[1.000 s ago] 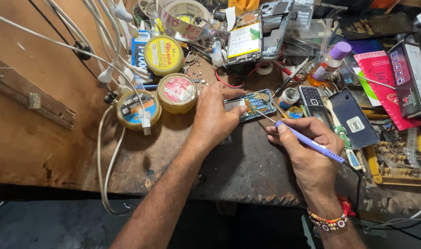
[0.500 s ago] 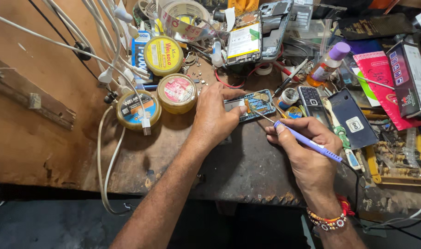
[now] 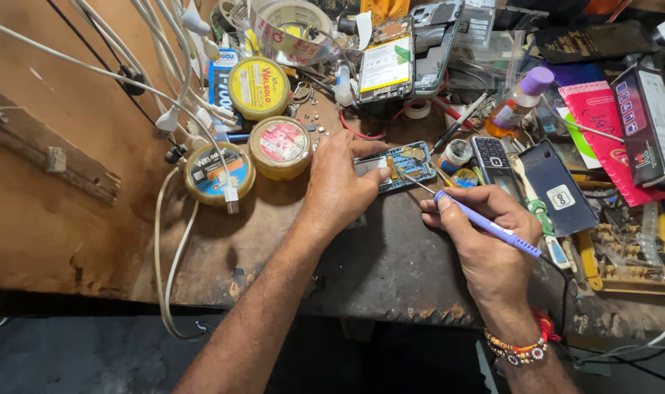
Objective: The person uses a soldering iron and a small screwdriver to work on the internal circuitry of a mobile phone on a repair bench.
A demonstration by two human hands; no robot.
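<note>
At far left, white cables [image 3: 173, 109] trailing down over a worn wooden bench [image 3: 63, 219]; beside them, three round tins: one with a yellow lid [image 3: 258, 87] and red lettering farthest back, one with a pink and white label [image 3: 280, 146] nearer, one with a blue and orange label [image 3: 218, 171] nearest the cables; behind these, a blue and white rectangular packet [image 3: 222, 87] half hidden, and a roll of printed tape [image 3: 292, 33] at the top edge; further right, an opened phone with a white battery bearing a green sticker [image 3: 385, 64], propped at the back; in the middle, left hand [image 3: 340, 186] clamped on the left end of a small blue circuit board [image 3: 402, 165], thumb and fingers pinching it flat on the bench; right of that, right hand [image 3: 485, 241] closed around a purple-handled soldering iron [image 3: 485, 226], held like a pen, tip meeting the board's right part; just behind, two small round pots [image 3: 458, 155] with white and blue tops, then a dark keypad phone [image 3: 493, 162] and a black back cover [image 3: 558, 188] with a white oval sticker; behind them, a clear bottle with a purple cap [image 3: 520, 98] holding orange liquid; toward the far right, a pink-red flat packet [image 3: 602, 131] with scribbles and a black box [image 3: 653, 124] with coloured squares along its edge; beaded bracelets [image 3: 518, 349] at the right wrist.
</note>
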